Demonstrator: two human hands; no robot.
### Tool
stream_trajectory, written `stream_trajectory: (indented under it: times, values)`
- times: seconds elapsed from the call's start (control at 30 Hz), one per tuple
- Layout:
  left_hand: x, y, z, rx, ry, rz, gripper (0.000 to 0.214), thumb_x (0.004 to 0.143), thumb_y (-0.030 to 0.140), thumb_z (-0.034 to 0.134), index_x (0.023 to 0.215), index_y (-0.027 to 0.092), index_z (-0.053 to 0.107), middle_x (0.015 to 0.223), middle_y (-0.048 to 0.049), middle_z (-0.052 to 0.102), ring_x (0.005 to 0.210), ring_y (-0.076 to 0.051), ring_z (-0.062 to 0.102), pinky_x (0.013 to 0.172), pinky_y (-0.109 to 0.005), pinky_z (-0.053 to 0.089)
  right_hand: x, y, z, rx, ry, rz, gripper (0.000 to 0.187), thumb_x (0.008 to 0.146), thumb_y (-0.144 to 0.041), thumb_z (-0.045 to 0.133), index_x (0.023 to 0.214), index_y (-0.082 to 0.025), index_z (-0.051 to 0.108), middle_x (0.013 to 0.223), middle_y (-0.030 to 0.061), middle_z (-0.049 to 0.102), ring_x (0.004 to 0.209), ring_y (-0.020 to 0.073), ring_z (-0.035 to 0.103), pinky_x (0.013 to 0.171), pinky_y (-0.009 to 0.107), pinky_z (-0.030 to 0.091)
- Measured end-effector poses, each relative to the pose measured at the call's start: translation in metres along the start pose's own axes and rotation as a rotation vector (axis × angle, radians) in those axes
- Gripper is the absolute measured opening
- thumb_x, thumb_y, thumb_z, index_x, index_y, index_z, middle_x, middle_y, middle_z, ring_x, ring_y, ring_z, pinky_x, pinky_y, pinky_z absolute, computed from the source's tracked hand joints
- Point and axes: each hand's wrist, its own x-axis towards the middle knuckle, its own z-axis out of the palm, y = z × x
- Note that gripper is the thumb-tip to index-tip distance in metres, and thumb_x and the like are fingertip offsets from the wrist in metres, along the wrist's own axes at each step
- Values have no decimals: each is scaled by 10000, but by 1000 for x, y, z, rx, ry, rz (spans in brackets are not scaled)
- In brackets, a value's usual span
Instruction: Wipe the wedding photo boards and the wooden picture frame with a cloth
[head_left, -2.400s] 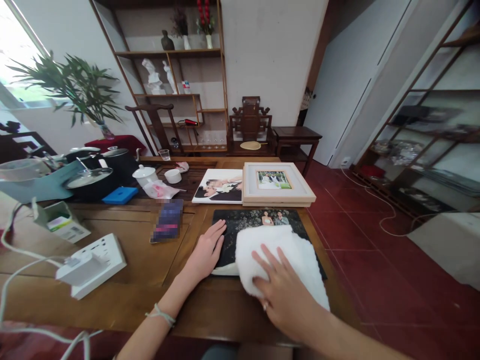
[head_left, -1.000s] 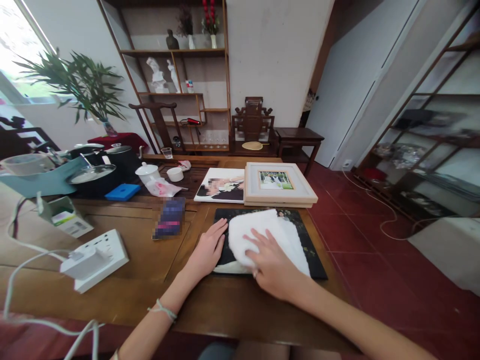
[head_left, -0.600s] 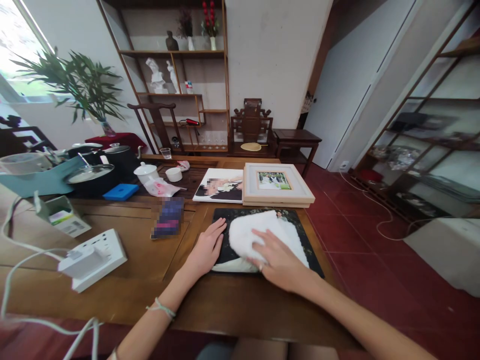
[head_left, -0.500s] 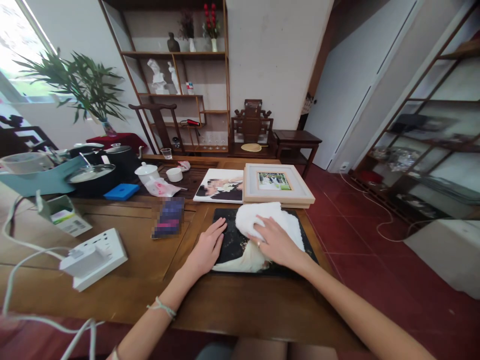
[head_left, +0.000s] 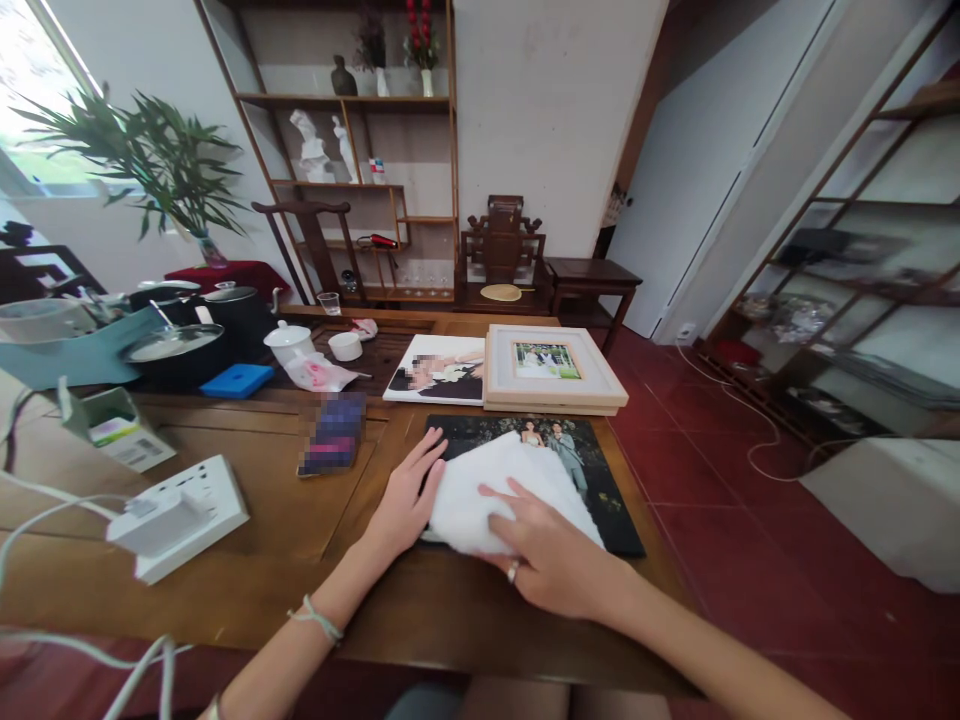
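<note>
A dark photo panel (head_left: pixel 600 490) showing a couple lies flat near the front edge of the wooden table (head_left: pixel 285 520). A white cloth (head_left: pixel 487 485) is spread over its lower left part. My right hand (head_left: pixel 551 555) presses flat on the cloth, fingers stretched out, a ring on one finger. My left hand (head_left: pixel 409 500) lies open at the panel's left edge, fingers spread, touching the table and the edge of the cloth.
Behind the panel lie a light wooden framed photo (head_left: pixel 551 365) and an unframed print (head_left: pixel 439 370). To the left are a phone (head_left: pixel 334 435), a white power strip (head_left: pixel 180 515) with cables, a small box (head_left: pixel 112 430), pots (head_left: pixel 180 345), cups. Red tiled floor lies right.
My right hand has slid the cloth from the panel's upper middle down to its lower left, uncovering the couple in the picture. My left hand stayed at the panel's left edge.
</note>
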Motion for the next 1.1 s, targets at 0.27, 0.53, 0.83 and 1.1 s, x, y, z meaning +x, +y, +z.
stream_trajectory:
  times: [0.27, 0.53, 0.83, 1.1]
  values:
    - [2, -3, 5, 80, -134, 86, 348, 892, 266, 420, 1079, 106, 666, 1205, -141, 627, 1184, -240, 543, 1008, -433, 437, 7, 50, -21, -72, 156, 351, 255, 943, -288, 379, 969, -154, 594, 1075, 141, 639, 1068, 299, 549, 965, 440, 347]
    - [3, -2, 4, 80, -110, 92, 314, 863, 246, 458, 1058, 157, 688, 1168, -113, 657, 1120, -258, 593, 978, -447, 463, 91, 52, -23, 12, 143, 271, 305, 949, -382, 373, 1008, -191, 603, 1055, 78, 665, 954, 239, 601, 778, 291, 412]
    - [3, -2, 3, 76, -122, 94, 319, 869, 237, 450, 1056, 124, 682, 1173, -129, 652, 1129, -256, 588, 981, -436, 461, 65, 56, -19, -13, 147, 290, 262, 926, -322, 412, 1031, -182, 607, 1072, 94, 646, 986, 266, 571, 810, 321, 392]
    - [1, -3, 4, 85, -117, 93, 315, 884, 267, 448, 1075, 143, 666, 1208, -128, 632, 1179, -248, 549, 1002, -446, 440, -16, 103, -48, -23, 254, 508, 402, 937, -445, 348, 1028, -157, 614, 1153, 150, 619, 1046, 308, 561, 877, 398, 406]
